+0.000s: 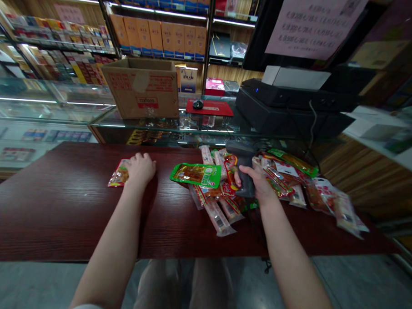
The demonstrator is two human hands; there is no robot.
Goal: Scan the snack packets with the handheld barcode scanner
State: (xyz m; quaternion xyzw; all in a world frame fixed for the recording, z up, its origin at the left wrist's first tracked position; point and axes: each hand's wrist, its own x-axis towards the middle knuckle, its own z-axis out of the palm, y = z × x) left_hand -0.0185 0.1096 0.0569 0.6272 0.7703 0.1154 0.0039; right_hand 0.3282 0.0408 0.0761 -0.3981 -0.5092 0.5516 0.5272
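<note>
On the dark wooden counter [77, 212], my left hand [141, 166] rests with bent fingers on the edge of a small red and clear snack packet [118, 174]. My right hand [256, 180] is wrapped around a dark handheld barcode scanner [247, 167], held above a heap of snacks. Topping the heap's left side is a green-edged snack packet [194, 174]. Beneath it lie red packets and pale, long clear-wrapped packets [218, 217]. More packaged snacks [282, 176] spread out to the right of the scanner, partly covered by my hand.
Behind the counter, a glass display case carries an open cardboard box [145, 90], a black mouse [197, 104] on a red mat [216, 108], and a dark cash register [290, 108]. Shelves of boxed goods [159, 36] line the back. A cable hangs near the scanner.
</note>
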